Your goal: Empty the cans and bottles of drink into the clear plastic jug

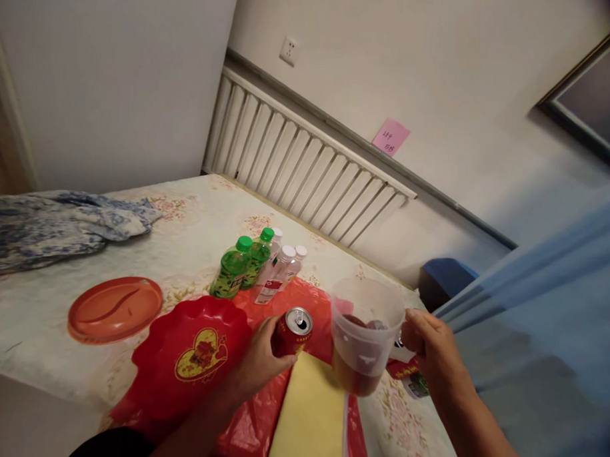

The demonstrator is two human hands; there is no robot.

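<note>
My left hand (263,360) is wrapped round a red drink can (295,328) whose top is opened. To its right, my right hand (426,333) grips the handle of a translucent plastic pitcher (363,350). Brown liquid fills the pitcher's lower part, and its rim is tilted a little. The can and the pitcher are apart. Below them lie a yellow pad or folded cloth (311,415) and a red plastic sheet (251,423). Left of my left hand is a red scalloped tray (155,346) with a gold heart print.
Green-capped bottles (231,269) and white-capped clear bottles (276,274) stand behind the can. An orange-red lid (115,308) and a blue-white cloth (70,223) lie at left. Partly hidden packages (414,385) sit behind my right hand. A radiator (297,161) and blue curtain (537,316) border the table.
</note>
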